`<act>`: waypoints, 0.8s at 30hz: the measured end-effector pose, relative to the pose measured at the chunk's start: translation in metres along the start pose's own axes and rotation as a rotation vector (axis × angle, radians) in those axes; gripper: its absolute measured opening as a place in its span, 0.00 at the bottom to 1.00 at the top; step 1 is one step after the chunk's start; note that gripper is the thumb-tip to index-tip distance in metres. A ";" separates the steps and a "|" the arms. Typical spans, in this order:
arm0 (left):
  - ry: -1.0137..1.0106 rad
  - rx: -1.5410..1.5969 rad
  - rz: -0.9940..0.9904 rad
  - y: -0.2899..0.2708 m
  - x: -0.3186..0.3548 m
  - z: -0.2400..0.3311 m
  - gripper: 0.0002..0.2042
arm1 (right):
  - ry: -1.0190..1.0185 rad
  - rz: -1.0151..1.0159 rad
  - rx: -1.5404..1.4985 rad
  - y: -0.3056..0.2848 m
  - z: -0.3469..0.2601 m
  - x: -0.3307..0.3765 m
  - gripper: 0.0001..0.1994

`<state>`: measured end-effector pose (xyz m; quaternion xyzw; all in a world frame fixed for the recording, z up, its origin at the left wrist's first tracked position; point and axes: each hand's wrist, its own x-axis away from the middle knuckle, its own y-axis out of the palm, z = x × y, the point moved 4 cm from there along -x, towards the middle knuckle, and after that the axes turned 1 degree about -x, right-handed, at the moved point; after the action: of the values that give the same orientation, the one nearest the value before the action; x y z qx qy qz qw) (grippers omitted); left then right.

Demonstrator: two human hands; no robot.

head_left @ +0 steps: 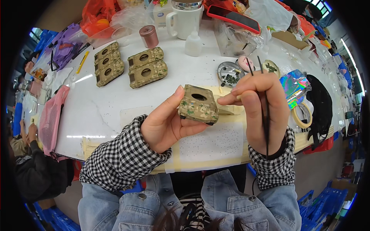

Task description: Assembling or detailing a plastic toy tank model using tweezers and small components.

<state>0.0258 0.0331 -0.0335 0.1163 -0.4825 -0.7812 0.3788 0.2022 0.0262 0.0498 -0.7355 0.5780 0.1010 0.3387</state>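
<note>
My left hand [163, 129] is closed round a small camouflage-patterned casing [198, 107] with a dark oval hole in its upper face. It is tilted, and a speckled edge faces me. Close to its right side, my right hand [262, 104] holds black tweezers [266, 123] between its fingers, their two prongs pointing up and apart, away from the casing. The right fingertips are bunched near the casing's edge; a small pale tip shows by them, too small to make out. Whether a fingertip touches the casing, I cannot tell.
Similar camouflage casings stand in a left group [109, 65] and a middle group [146, 71]. Behind are a pink tin [149, 36], a white mug [185, 23], a squeeze bottle [193, 44] and a phone [233, 18]. A dish of dark bits [230, 74] and tape roll [301, 114] lie right.
</note>
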 end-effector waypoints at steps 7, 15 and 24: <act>-0.007 -0.048 0.003 0.000 0.000 -0.002 0.32 | 0.096 0.000 -0.081 0.007 0.006 0.000 0.10; -0.012 -0.122 0.065 0.004 0.001 -0.001 0.32 | 0.082 -0.008 -0.036 0.007 0.007 0.000 0.09; -0.019 -0.108 0.069 0.004 0.000 -0.001 0.32 | 0.094 -0.001 -0.046 0.008 0.007 0.000 0.09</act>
<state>0.0278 0.0313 -0.0309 0.0718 -0.4469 -0.7936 0.4066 0.1969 0.0300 0.0415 -0.7474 0.5903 0.0794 0.2942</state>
